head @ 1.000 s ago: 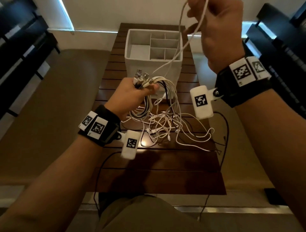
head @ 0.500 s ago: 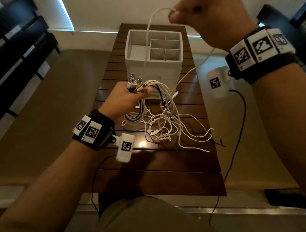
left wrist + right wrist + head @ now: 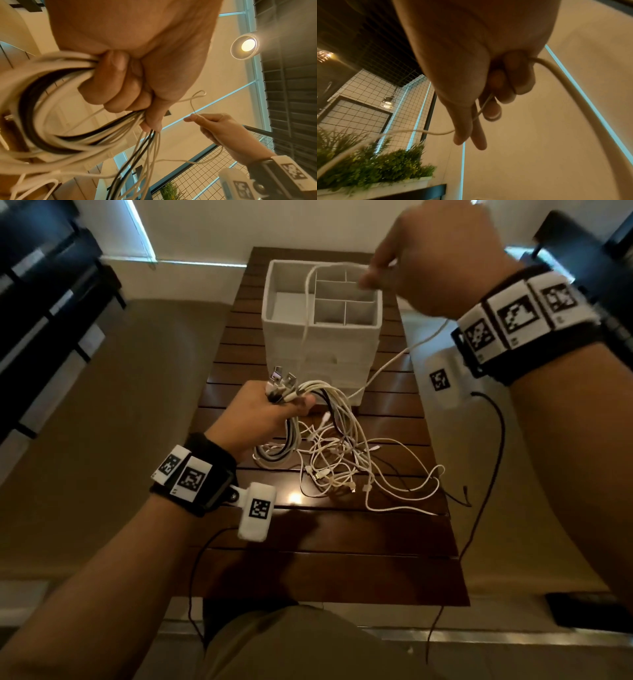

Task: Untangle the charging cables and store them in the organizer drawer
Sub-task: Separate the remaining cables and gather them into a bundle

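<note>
My left hand (image 3: 263,416) grips a bundle of white and black charging cables (image 3: 291,392) near their USB plugs, above the wooden table (image 3: 325,559); the left wrist view shows the fingers (image 3: 120,86) curled round the bundle (image 3: 51,83). The rest of the tangle (image 3: 346,467) lies on the table to the right of that hand. My right hand (image 3: 421,258) is raised over the white organizer (image 3: 287,337) and pinches one white cable (image 3: 306,313), which loops down toward the bundle. In the right wrist view the cable (image 3: 556,70) runs through the curled fingers (image 3: 513,75).
The organizer has several open compartments on top and drawer fronts below, at the far end of the narrow table. Black wires from the wrist cameras hang off the table's right edge (image 3: 493,440). Dark chairs (image 3: 41,302) stand left and right. Beige floor surrounds the table.
My right hand has come down and leftward over the organizer, drawing the single white cable into an arc. The left hand stays put with the bundle.
</note>
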`<action>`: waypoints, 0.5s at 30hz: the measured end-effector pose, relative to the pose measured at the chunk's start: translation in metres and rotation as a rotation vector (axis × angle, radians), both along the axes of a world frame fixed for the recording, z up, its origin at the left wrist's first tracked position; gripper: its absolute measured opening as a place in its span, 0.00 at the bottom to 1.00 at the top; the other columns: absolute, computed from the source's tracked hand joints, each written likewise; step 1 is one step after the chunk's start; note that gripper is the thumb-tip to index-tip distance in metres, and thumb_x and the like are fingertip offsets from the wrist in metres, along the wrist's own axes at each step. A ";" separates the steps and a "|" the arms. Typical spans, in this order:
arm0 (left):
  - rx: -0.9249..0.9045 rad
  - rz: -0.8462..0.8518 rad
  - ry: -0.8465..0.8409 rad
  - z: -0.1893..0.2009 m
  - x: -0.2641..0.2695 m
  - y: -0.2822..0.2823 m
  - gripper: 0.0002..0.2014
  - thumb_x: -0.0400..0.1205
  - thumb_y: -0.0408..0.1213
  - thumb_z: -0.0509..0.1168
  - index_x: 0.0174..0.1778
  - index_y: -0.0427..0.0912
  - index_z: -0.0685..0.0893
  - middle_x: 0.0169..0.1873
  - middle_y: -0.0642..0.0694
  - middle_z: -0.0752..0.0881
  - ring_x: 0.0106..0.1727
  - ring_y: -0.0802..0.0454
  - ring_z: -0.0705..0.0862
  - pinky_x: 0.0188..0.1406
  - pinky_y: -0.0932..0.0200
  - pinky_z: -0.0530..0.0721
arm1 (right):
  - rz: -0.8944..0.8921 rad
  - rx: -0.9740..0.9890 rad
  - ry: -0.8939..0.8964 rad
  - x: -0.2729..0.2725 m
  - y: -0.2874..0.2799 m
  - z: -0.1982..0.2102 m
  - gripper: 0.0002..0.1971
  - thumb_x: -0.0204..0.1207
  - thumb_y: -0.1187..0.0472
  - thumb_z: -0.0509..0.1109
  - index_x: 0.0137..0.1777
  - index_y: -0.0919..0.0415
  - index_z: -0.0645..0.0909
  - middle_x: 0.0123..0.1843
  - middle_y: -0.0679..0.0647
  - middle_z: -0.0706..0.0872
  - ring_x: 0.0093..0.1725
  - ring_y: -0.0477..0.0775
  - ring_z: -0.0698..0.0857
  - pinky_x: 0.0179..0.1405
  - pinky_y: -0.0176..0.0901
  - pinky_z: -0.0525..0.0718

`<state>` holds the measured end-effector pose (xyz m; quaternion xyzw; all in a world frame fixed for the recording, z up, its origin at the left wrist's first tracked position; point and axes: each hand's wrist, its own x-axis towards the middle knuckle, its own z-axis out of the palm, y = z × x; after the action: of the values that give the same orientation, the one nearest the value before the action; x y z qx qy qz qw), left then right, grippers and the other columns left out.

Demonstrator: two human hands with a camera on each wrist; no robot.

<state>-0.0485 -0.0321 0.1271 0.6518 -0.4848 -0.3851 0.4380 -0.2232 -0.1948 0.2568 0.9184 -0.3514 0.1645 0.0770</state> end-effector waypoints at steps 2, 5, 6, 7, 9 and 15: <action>0.020 0.007 0.002 -0.003 0.002 -0.002 0.14 0.87 0.37 0.72 0.34 0.47 0.83 0.15 0.64 0.76 0.17 0.69 0.74 0.19 0.77 0.68 | -0.050 0.031 -0.012 -0.006 0.000 0.009 0.22 0.87 0.41 0.66 0.61 0.57 0.91 0.51 0.57 0.92 0.42 0.53 0.81 0.32 0.39 0.69; 0.043 0.002 -0.007 -0.006 0.003 -0.006 0.11 0.86 0.37 0.73 0.37 0.46 0.85 0.15 0.63 0.76 0.16 0.68 0.73 0.19 0.77 0.67 | -0.120 0.018 0.094 -0.007 0.001 0.000 0.20 0.82 0.36 0.71 0.56 0.50 0.93 0.44 0.57 0.88 0.46 0.63 0.87 0.43 0.48 0.78; 0.056 -0.018 -0.012 -0.007 0.003 -0.006 0.10 0.86 0.37 0.72 0.39 0.45 0.86 0.15 0.63 0.76 0.16 0.68 0.73 0.18 0.77 0.67 | -0.143 0.033 0.155 -0.005 0.001 -0.010 0.19 0.80 0.36 0.72 0.56 0.48 0.93 0.45 0.59 0.88 0.49 0.67 0.87 0.45 0.51 0.78; 0.070 -0.041 -0.018 -0.007 0.003 -0.006 0.08 0.86 0.36 0.72 0.41 0.43 0.87 0.15 0.64 0.77 0.16 0.68 0.74 0.18 0.78 0.67 | -0.170 0.054 0.229 -0.002 0.001 -0.022 0.19 0.80 0.36 0.73 0.57 0.48 0.93 0.49 0.61 0.89 0.52 0.69 0.88 0.47 0.53 0.77; 0.107 -0.073 -0.043 -0.011 0.005 -0.006 0.06 0.86 0.36 0.73 0.43 0.41 0.89 0.16 0.64 0.79 0.17 0.69 0.75 0.19 0.78 0.68 | -0.221 0.074 0.359 -0.001 0.000 -0.045 0.21 0.80 0.36 0.72 0.59 0.51 0.92 0.54 0.63 0.89 0.53 0.70 0.88 0.47 0.54 0.78; 0.179 0.001 -0.051 -0.039 0.022 -0.007 0.05 0.84 0.38 0.75 0.45 0.42 0.90 0.18 0.63 0.82 0.20 0.70 0.78 0.23 0.77 0.71 | -0.354 0.004 0.282 -0.020 -0.027 -0.050 0.21 0.83 0.43 0.72 0.59 0.62 0.90 0.50 0.67 0.86 0.53 0.73 0.87 0.48 0.59 0.82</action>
<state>-0.0263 -0.0394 0.0884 0.6980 -0.4593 -0.4099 0.3657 -0.2431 -0.2221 0.2064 0.8564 -0.4933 0.0177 0.1514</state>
